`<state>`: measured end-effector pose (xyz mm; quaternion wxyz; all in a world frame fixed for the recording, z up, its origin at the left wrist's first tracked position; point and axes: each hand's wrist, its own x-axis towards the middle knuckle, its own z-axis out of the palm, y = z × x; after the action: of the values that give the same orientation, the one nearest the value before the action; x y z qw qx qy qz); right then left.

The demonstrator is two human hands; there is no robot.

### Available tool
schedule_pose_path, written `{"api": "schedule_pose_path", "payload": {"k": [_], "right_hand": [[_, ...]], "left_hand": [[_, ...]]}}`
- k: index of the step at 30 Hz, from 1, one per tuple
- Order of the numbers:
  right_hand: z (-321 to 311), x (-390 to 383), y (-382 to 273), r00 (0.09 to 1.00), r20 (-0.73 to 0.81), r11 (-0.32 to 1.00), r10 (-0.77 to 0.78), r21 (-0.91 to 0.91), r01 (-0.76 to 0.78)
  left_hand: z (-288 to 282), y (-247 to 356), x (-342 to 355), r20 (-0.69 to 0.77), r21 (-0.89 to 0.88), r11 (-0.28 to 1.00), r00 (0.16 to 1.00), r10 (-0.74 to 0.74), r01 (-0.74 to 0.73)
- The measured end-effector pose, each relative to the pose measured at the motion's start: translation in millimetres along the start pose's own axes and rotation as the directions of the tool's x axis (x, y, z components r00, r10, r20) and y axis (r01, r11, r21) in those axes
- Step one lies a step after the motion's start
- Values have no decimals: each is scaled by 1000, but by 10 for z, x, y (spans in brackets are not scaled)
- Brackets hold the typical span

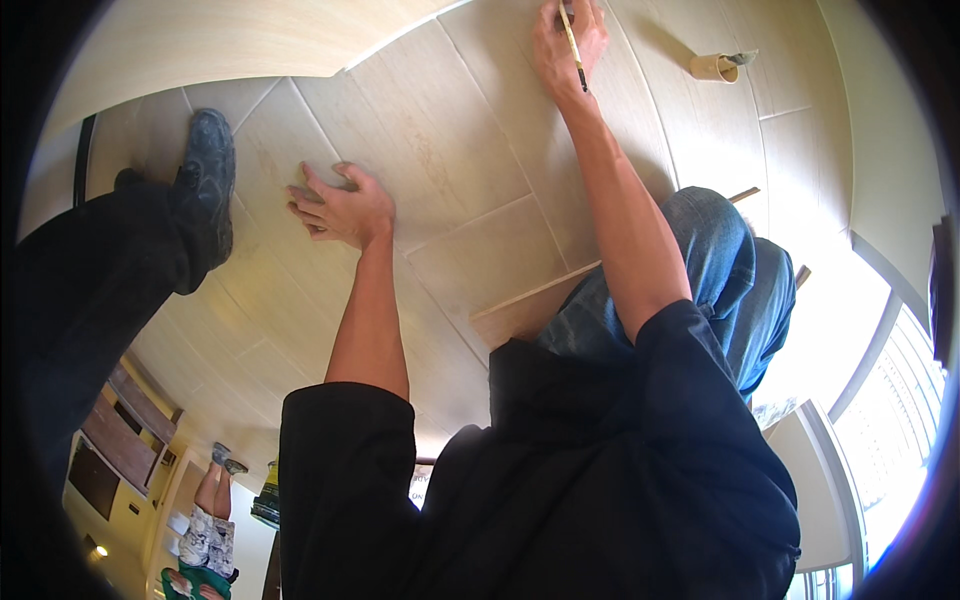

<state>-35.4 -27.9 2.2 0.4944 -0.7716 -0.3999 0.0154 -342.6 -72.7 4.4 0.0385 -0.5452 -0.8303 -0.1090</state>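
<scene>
My right hand [570, 50] is at the top of the view, low over the tile floor [480, 260]. Its fingers close round a thin pale stick with a dark end [573, 45], which points back toward my wrist; its far end is out of the picture. My left hand [345, 208] rests on the tiles further left, fingers bent and spread, with no object visible in it. Right of my right hand, a small beige cup [708, 68] lies or leans on the floor. A grey flat-bladed tool [743, 58] sticks out of its mouth.
Another person's dark shoe [208, 185] and black trouser leg are close on the left. A pale panel [230, 45] borders the floor at upper left. Near my jeans-clad knees lies a wooden board [525, 308]. Another person in patterned shorts [207, 540] stands far behind, near a dark bucket [267, 500].
</scene>
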Motion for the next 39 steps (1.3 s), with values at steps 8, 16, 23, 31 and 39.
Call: {"api": "schedule_pose_path", "payload": {"k": [8, 16, 23, 31, 39], "right_hand": [[-1, 1, -35, 993, 35, 993, 110, 47, -111], [5, -14, -17, 990, 134, 996, 42, 74, -52], [22, -14, -57, 996, 6, 995, 93, 44, -93], [-21, -5, -53, 992, 110, 990, 57, 125, -70], [34, 5, -66, 996, -11, 996, 88, 13, -88]], "left_hand": [[7, -3, 1, -10, 16, 1000, 1000, 1, -1], [17, -9, -10, -3, 5, 1000, 1000, -1, 1], [9, -5, -10, 8, 6, 1000, 1000, -6, 6], [35, -20, -4, -20, 16, 1000, 1000, 9, -9], [44, -22, -8, -29, 29, 1000, 1000, 11, -10]]}}
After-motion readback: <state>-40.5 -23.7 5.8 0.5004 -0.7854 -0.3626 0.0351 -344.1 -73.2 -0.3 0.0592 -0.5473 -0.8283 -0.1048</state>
